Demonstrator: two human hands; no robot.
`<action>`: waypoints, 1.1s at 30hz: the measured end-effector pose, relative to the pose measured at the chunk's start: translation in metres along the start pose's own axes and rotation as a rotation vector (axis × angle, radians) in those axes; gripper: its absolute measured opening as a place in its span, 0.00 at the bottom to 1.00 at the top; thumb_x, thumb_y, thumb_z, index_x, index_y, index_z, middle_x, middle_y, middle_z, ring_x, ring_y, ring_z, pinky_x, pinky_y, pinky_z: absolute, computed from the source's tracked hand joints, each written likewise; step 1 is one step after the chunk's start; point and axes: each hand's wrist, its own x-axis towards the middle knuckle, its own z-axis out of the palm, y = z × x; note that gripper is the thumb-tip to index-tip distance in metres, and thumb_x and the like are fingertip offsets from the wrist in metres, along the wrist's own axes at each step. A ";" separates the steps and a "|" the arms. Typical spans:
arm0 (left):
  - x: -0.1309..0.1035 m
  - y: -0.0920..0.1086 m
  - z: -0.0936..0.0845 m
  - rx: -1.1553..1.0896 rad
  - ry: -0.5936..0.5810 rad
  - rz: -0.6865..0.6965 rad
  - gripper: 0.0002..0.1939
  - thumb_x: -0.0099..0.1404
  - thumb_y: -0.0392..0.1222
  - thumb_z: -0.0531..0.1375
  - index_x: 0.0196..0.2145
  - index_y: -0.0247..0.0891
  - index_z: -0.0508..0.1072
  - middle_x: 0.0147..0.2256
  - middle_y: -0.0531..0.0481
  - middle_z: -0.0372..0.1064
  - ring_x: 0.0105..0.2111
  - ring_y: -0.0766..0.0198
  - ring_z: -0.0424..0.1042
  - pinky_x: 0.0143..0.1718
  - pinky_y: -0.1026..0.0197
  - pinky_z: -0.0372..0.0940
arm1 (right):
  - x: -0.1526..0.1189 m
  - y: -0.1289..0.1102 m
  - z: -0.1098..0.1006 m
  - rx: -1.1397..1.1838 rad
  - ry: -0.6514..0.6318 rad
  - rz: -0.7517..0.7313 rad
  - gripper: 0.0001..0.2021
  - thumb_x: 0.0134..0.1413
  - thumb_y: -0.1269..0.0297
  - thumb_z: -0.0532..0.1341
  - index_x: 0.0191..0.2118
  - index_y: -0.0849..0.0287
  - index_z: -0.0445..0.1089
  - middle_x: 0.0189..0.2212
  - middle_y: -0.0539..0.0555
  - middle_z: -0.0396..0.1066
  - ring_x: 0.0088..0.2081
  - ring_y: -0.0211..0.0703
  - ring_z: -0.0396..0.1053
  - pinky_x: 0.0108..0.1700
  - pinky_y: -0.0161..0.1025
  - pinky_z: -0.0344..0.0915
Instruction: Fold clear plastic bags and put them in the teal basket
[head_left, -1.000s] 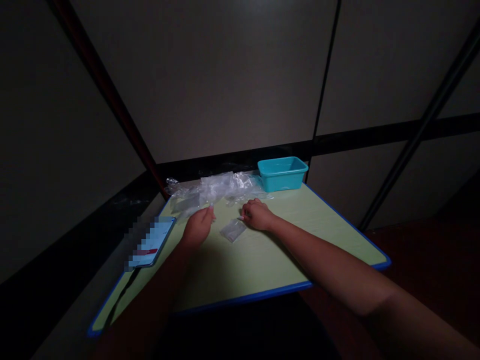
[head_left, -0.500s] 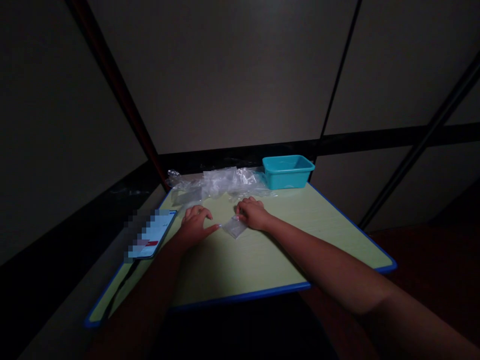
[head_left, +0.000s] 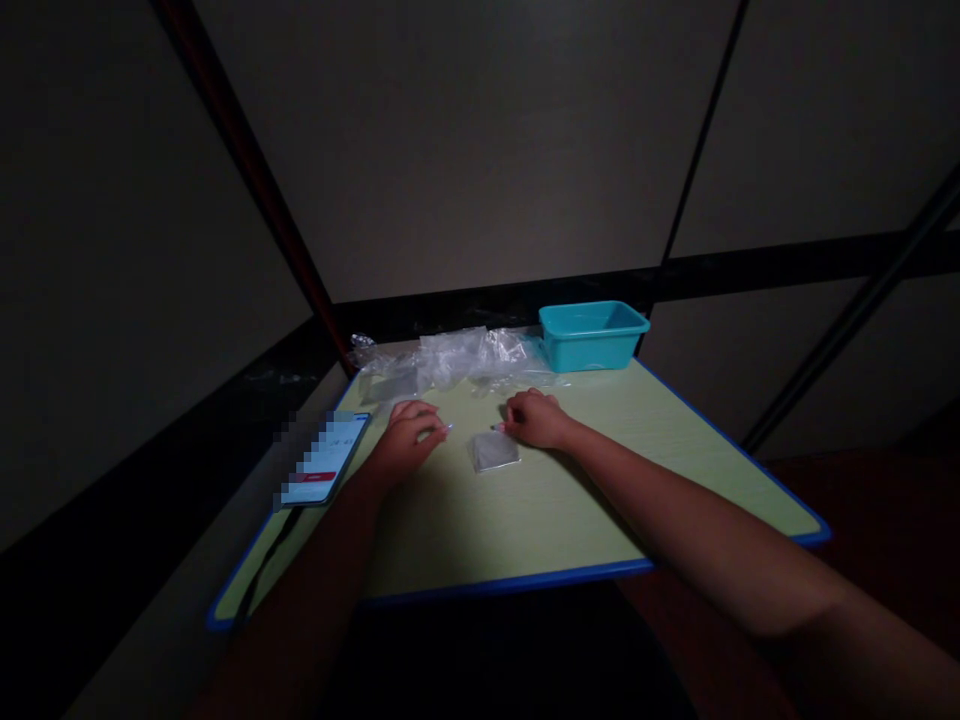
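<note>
A small flat clear plastic bag [head_left: 496, 452] lies on the table between my hands, its near side facing me. My right hand [head_left: 534, 418] is curled closed at the bag's upper right corner, thumb by its top edge. Whether anything is inside those fingers is hidden. To the left of the bag, my left hand [head_left: 409, 438] rests low over the table, apart from it. Its fingers are loosely bent, the thumb points toward the bag, and nothing shows in it.
Crumpled clear plastic packaging [head_left: 457, 358] is spread along the table's back edge. Beside it stands a turquoise bin [head_left: 592, 350]. A phone [head_left: 330, 465] with a lit screen lies at the left edge, near a black strap [head_left: 266, 565]. The yellow-green table [head_left: 480, 540] has a blue rim.
The plastic bag has turned so its near side is squarer to me. My left thumb has drawn closer to its fingers, farther from the bag. The whole view has shifted slightly.
</note>
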 end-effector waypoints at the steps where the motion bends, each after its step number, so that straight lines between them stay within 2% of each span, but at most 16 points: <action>1: 0.000 0.001 -0.001 -0.027 -0.037 0.029 0.13 0.61 0.47 0.54 0.27 0.41 0.75 0.42 0.48 0.68 0.49 0.56 0.60 0.53 0.52 0.53 | 0.000 0.000 0.000 0.017 0.006 0.002 0.09 0.50 0.56 0.59 0.29 0.56 0.68 0.34 0.53 0.71 0.42 0.47 0.62 0.36 0.38 0.53; 6: -0.001 0.003 -0.004 -0.108 -0.160 0.087 0.13 0.61 0.49 0.56 0.29 0.45 0.79 0.45 0.50 0.69 0.50 0.56 0.60 0.54 0.51 0.53 | -0.002 -0.005 0.003 0.086 0.036 -0.089 0.08 0.51 0.58 0.59 0.33 0.55 0.69 0.36 0.52 0.70 0.42 0.46 0.62 0.37 0.38 0.52; 13: 0.000 0.006 -0.004 -0.124 -0.207 0.089 0.13 0.61 0.49 0.56 0.28 0.45 0.79 0.45 0.51 0.69 0.49 0.57 0.60 0.53 0.53 0.54 | -0.002 -0.011 0.007 0.158 -0.006 -0.135 0.06 0.47 0.62 0.62 0.33 0.56 0.70 0.37 0.53 0.69 0.45 0.47 0.60 0.40 0.39 0.52; 20: 0.000 0.006 0.001 -0.131 -0.173 0.091 0.15 0.62 0.51 0.55 0.29 0.44 0.79 0.44 0.49 0.69 0.49 0.56 0.61 0.53 0.52 0.54 | -0.002 -0.014 0.006 0.190 0.008 -0.149 0.04 0.48 0.69 0.59 0.31 0.57 0.71 0.36 0.52 0.69 0.44 0.45 0.60 0.40 0.38 0.52; 28: 0.000 0.005 0.002 -0.130 -0.168 0.073 0.15 0.61 0.51 0.55 0.28 0.44 0.79 0.43 0.49 0.70 0.48 0.56 0.62 0.52 0.52 0.55 | 0.000 -0.018 0.015 0.221 0.012 -0.233 0.06 0.50 0.70 0.57 0.32 0.57 0.70 0.33 0.51 0.70 0.40 0.44 0.62 0.39 0.39 0.50; 31: 0.001 0.005 0.001 -0.107 -0.127 0.068 0.14 0.61 0.49 0.56 0.27 0.42 0.79 0.41 0.48 0.71 0.46 0.57 0.64 0.51 0.51 0.56 | 0.001 -0.017 0.017 0.217 0.013 -0.244 0.05 0.50 0.70 0.56 0.32 0.57 0.70 0.32 0.51 0.70 0.40 0.43 0.63 0.39 0.39 0.49; 33: 0.001 0.006 0.000 -0.108 -0.081 0.073 0.13 0.61 0.48 0.56 0.30 0.42 0.78 0.40 0.48 0.71 0.44 0.58 0.66 0.50 0.51 0.58 | 0.001 -0.017 0.018 0.215 0.019 -0.245 0.05 0.50 0.69 0.56 0.32 0.57 0.69 0.32 0.50 0.70 0.39 0.43 0.64 0.39 0.39 0.49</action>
